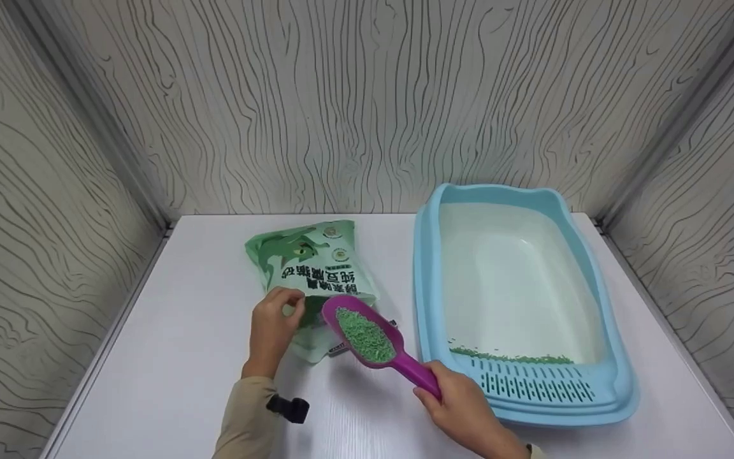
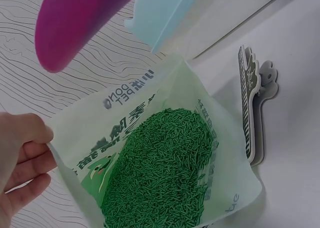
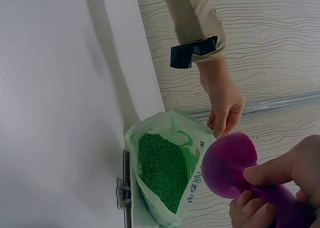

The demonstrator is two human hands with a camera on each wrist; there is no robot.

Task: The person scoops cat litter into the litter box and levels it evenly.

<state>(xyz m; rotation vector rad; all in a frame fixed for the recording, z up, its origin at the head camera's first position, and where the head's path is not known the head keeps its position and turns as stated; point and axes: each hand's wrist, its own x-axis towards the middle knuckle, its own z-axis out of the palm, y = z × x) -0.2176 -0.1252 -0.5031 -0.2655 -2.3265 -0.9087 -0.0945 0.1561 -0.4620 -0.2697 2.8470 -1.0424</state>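
A green cat litter bag [image 1: 306, 271] with a printed cat lies on the table, its mouth facing the person. Thumb and fingers of my left hand [image 1: 274, 325] pinch the edge of that mouth and hold it apart. Green litter pellets [image 2: 162, 168] show inside in the left wrist view. My right hand [image 1: 462, 405] grips the handle of a purple scoop [image 1: 415, 370]. The scoop's bowl carries a heap of green pellets [image 1: 367, 336] and hangs over the right side of the bag's mouth, in front of part of it.
To the right stands a light blue litter box [image 1: 427, 280] with a white inside; a thin line of green pellets [image 1: 513, 355] lies along its near end by the slotted grate. A grey-and-white sealing clip [image 2: 248, 97] lies beside the bag. Patterned panels [image 1: 367, 108] enclose the table.
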